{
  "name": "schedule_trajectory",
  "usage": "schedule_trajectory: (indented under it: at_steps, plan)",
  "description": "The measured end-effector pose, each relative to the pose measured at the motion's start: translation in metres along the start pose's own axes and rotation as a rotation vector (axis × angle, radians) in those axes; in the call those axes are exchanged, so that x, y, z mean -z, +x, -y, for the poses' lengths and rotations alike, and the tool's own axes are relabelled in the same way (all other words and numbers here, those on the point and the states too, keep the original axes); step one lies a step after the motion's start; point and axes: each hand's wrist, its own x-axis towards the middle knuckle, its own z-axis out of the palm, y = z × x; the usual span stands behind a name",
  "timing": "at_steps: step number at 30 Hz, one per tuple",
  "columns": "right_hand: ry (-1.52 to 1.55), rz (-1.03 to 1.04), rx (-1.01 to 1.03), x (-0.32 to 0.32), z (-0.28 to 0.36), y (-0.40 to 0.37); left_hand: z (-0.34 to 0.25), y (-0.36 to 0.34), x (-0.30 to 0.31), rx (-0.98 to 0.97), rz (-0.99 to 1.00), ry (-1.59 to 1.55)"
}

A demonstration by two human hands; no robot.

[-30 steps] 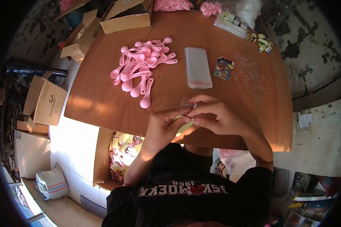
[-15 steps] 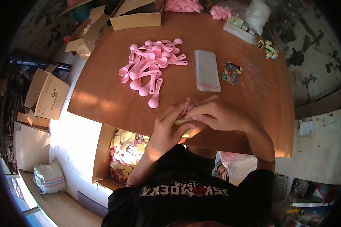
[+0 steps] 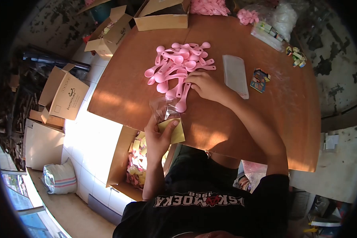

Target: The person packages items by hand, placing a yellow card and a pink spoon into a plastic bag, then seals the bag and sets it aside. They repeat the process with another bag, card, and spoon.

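My left hand [image 3: 158, 137] is closed on a clear plastic bag [image 3: 162, 106] with a yellow card [image 3: 177, 131] in its lower part, thumb lying over the card. The bag's top end spreads loosely near the table's front edge. My right hand [image 3: 204, 84] reaches across to the near right side of a heap of pink measuring spoons [image 3: 177, 59]. Its fingertips pinch the handle end of the nearest pink spoon [image 3: 181, 105], whose bowl rests on the table toward me.
A stack of clear bags [image 3: 236, 77] and a printed card stack [image 3: 260, 80] lie to the right on the brown table [image 3: 127, 87]. An open carton of packed yellow-carded pieces [image 3: 137, 158] stands below the front edge. Cardboard boxes [image 3: 162, 20] are at the back and left.
My hands have separated. The right went forward to the spoons, while the left moved left and down with the bag and yellow card. The view has shifted, moving the scene rightward.
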Motion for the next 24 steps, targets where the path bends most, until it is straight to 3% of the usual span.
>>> schedule_trajectory:
  at_steps: [11, 14, 16, 17, 19, 21, 24]
  plan:
    - [-0.206, -0.007, 0.138, 0.01, 0.005, -0.019, -0.001, -0.004, -0.005, 0.019, 0.058, -0.009]
    - [-0.174, 0.114, 0.074, 0.032, 0.014, -0.031, -0.001, -0.006, -0.004, 0.043, 0.089, -0.025]
    - [0.036, 0.201, -0.169, 0.052, 0.03, -0.043, 0.006, -0.006, -0.007, 0.033, 0.083, -0.035]
    - [0.035, 0.209, -0.17, 0.057, 0.031, -0.048, 0.008, -0.005, -0.009, 0.023, 0.078, -0.043]
    - [0.195, -0.026, -0.092, 0.065, 0.031, -0.058, 0.01, -0.005, -0.01, 0.07, 0.107, -0.039]
    - [0.252, -0.058, -0.168, 0.074, 0.033, -0.07, 0.01, -0.004, -0.011, 0.107, 0.137, -0.03]
    - [0.571, -0.341, -0.178, 0.09, 0.046, -0.079, 0.014, -0.002, -0.015, 0.108, 0.174, 0.032]
